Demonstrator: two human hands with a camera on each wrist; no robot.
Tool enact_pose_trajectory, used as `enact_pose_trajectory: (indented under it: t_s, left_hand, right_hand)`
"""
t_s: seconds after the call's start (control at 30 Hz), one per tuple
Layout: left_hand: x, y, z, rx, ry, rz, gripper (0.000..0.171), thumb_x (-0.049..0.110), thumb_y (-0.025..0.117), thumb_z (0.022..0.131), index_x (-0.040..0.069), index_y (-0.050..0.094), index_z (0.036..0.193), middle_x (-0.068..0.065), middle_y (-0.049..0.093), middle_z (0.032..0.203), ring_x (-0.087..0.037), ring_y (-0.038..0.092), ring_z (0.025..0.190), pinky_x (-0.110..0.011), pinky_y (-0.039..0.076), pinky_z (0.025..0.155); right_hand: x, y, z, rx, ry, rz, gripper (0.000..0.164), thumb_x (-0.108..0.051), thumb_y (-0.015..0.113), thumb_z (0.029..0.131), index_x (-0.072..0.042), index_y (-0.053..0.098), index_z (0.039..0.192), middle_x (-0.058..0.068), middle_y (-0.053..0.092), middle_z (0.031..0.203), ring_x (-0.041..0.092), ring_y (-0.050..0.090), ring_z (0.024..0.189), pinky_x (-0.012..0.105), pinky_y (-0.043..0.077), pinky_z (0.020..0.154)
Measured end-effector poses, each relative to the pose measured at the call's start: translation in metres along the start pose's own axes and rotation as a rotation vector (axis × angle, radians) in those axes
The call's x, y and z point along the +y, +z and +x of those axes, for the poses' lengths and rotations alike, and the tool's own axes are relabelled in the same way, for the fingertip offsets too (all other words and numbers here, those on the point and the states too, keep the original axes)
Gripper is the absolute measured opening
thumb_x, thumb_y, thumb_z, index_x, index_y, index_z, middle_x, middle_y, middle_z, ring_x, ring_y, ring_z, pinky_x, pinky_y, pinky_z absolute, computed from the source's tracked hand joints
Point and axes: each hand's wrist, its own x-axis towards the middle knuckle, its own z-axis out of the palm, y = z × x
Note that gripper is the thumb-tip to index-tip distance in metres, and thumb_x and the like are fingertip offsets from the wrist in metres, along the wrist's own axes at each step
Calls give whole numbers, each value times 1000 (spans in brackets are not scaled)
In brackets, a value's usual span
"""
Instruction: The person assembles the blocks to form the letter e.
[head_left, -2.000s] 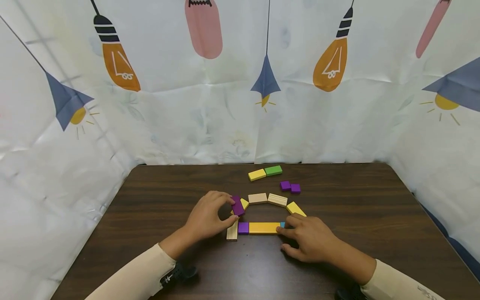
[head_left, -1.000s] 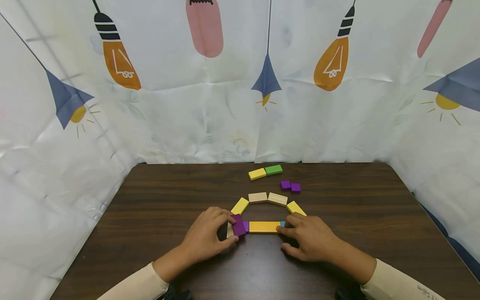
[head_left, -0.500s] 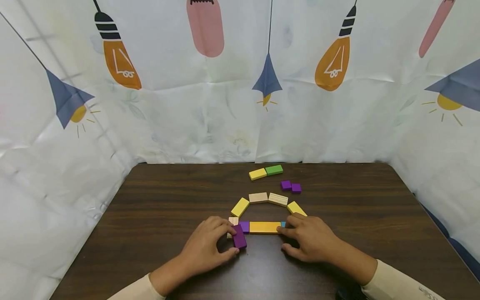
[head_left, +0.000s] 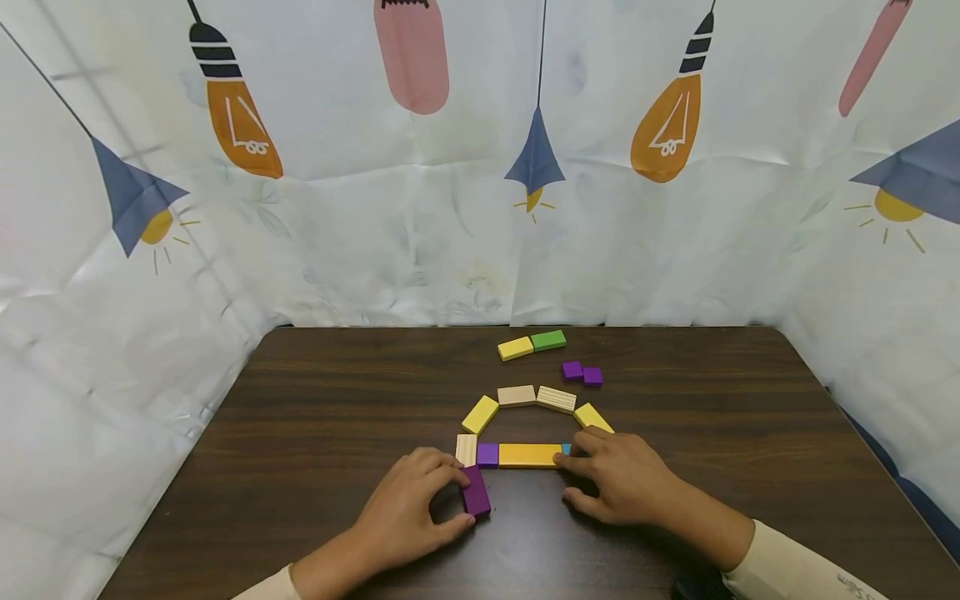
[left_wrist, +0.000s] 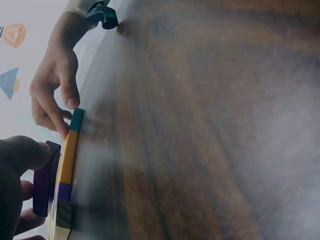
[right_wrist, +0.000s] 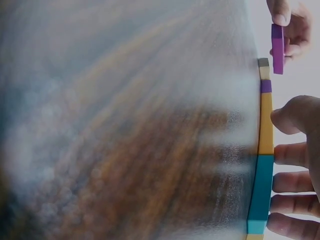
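My left hand pinches a purple block between thumb and fingers. Both wrist views show this purple block raised over the end of a row lying on the table. That row runs from a plain wooden block through a small purple block and a long orange block to a blue block. Relaxed fingers of my right hand rest at the blue block and the orange one's right end, hiding most of the blue from the head view.
Behind the row, yellow blocks and two plain wooden blocks form an arch on the dark table. Farther back lie two purple blocks, a yellow block and a green block. A patterned cloth hangs behind.
My left hand has carried the purple block toward me, from over the arch's left yellow block past the plain wooden block, uncovering both. The right hand has stayed in place.
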Motion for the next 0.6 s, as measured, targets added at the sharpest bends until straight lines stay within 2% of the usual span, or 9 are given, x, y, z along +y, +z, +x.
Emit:
enact_pose_trajectory:
  t_s: [0.43,0.6]
  left_hand:
    - [1,3,-10,25,11,-20,37,41,92,72,28,72,101,15,62,115,-7,55,111,-42,48,95]
    - [2,3,-12,2,-7,-21,36,43,91,74,29,71,100,16,62,115,-6,55,111,-42,48,95]
  right_hand:
    - [-1,0,0,-9,4,3,36,-46,71,92,-23,79,119,-6,49,88,6,37,70,19,27,49]
    - [-1,0,0,-4,5,3,36,-46,72,91,-23,79,118,-6,49,88,7,37,69,19,26,48]
